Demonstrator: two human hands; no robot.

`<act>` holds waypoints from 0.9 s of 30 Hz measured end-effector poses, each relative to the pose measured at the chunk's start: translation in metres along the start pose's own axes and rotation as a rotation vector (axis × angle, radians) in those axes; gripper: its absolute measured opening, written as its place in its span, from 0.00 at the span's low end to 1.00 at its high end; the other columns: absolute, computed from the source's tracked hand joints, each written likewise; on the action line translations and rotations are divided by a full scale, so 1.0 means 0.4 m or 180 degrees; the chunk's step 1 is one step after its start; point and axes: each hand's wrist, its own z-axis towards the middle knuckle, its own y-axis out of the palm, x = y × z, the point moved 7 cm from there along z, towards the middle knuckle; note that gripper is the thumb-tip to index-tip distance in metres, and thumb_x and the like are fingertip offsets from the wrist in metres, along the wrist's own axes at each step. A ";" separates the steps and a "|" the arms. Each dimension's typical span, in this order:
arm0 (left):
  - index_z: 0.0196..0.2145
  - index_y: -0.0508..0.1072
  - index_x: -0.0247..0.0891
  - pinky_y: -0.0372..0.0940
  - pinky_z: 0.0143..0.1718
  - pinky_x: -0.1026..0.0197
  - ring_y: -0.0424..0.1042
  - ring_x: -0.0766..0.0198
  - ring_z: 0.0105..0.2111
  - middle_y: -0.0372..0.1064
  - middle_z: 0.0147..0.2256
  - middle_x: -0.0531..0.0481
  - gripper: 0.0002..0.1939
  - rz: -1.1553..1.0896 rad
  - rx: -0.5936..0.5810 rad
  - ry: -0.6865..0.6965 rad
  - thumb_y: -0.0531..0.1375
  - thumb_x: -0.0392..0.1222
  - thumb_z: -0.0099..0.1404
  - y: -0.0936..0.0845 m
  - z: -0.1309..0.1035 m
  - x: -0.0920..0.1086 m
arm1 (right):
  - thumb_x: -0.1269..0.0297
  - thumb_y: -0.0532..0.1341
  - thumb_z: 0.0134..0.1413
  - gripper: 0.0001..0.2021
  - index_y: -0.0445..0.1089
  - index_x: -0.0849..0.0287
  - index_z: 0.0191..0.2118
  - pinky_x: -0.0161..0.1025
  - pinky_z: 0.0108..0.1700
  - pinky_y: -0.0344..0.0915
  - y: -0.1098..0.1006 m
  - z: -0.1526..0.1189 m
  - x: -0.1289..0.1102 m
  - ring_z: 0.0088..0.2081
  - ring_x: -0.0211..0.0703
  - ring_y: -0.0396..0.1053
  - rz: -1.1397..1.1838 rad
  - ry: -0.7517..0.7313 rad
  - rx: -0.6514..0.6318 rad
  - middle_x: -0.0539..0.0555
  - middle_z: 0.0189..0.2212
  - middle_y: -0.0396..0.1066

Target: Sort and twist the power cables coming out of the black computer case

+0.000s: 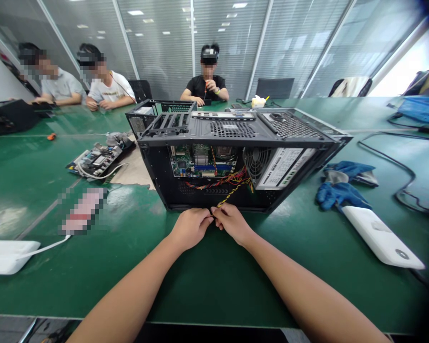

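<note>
A black computer case (pixel 232 131) lies on the green table with its open side toward me. Inside it are a green motherboard (pixel 180 166) and, at the right, a power supply (pixel 286 166) with a fan and a white label. A bundle of coloured wires (pixel 223 181) runs from the power supply across the case. One twisted yellow and black cable (pixel 232 193) comes out over the front edge. My left hand (pixel 193 227) and my right hand (pixel 232 223) meet at its end, both pinching it. The fingers hide the tip of the cable.
To the left lie a loose circuit board (pixel 100 159) with a white cable, a phone (pixel 84 212) and a white power bank (pixel 10 257). Blue gloves (pixel 343 190), another white power bank (pixel 382 236) and a black cable (pixel 396 157) lie at the right. Several people sit across the table.
</note>
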 end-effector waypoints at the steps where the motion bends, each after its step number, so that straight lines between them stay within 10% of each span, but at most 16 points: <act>1: 0.30 0.69 0.37 0.59 0.32 0.63 0.68 0.64 0.29 0.68 0.28 0.51 0.09 -0.0003 -0.0004 0.0001 0.54 0.37 0.68 0.000 0.000 0.000 | 0.52 0.58 0.55 0.16 0.61 0.57 0.24 0.33 0.22 0.58 0.000 0.001 0.000 0.17 0.34 0.61 -0.0006 -0.0005 -0.0007 0.46 0.15 0.63; 27: 0.30 0.69 0.38 0.59 0.31 0.64 0.68 0.65 0.28 0.69 0.28 0.52 0.08 -0.0129 -0.0043 -0.0044 0.54 0.38 0.67 0.007 -0.001 -0.004 | 0.54 0.57 0.56 0.15 0.61 0.58 0.25 0.33 0.22 0.58 0.005 0.004 0.003 0.18 0.34 0.61 -0.0061 -0.0018 -0.0066 0.46 0.16 0.62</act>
